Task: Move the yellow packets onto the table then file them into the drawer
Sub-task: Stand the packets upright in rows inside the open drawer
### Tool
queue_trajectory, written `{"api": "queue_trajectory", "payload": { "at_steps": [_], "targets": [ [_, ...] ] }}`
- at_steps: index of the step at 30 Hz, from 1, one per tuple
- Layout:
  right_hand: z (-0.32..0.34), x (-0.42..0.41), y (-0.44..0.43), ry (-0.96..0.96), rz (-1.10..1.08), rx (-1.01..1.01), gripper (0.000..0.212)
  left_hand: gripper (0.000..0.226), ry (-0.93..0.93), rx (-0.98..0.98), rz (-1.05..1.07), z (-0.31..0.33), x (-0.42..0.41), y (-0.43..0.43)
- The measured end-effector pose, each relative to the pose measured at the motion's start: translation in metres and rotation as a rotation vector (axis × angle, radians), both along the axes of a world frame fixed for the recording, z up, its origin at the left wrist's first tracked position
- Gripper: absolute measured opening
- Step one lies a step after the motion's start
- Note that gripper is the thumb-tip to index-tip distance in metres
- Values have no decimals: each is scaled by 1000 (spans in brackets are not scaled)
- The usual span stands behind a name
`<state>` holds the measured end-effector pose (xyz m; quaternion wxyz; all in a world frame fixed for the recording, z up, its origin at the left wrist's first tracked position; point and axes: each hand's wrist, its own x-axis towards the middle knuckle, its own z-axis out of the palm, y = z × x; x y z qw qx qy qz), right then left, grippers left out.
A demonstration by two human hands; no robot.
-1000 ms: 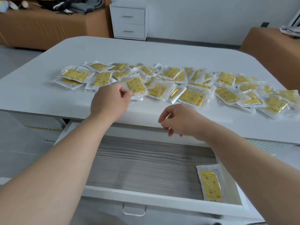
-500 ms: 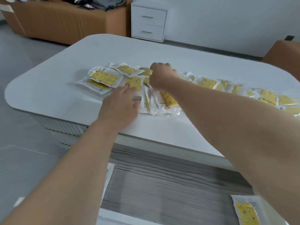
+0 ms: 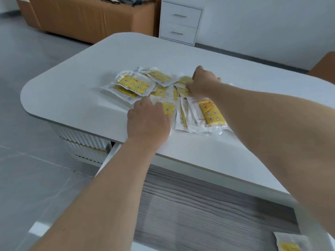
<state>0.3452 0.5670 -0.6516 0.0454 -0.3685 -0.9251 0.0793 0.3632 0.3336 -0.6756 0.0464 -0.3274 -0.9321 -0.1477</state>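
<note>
Yellow packets [image 3: 211, 113] heaped on white table [image 3: 72, 91]. Nearest one's long axis runs away from me; small print at near end, can't read it. Lone packet [image 3: 288, 244] in drawer [image 3: 199, 205] corner. L hand [image 3: 148, 120] fingers flat on heap. R hand [image 3: 204, 84] at far side, fingers hidden, can't tell.

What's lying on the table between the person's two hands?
Overlapping yellow packets fill the table between the left hand and right hand, shown in the head view.

A home living room, by the look of it: a brown sofa [image 3: 87, 19] upper left, a white two-drawer nightstand [image 3: 180, 22] top centre, grey tiled floor [image 3: 36, 160] at left.
</note>
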Motion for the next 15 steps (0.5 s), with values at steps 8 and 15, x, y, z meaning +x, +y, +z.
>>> {"api": "queue_trajectory", "payload": {
  "at_steps": [8, 15],
  "targets": [
    [38, 45, -9, 389, -175, -233, 26, 63, -77, -42, 207, 6, 15, -2],
    [48, 142, -71, 852, -125, -769, 17, 88, -405, 332, 206, 11, 24, -9]
  ]
}}
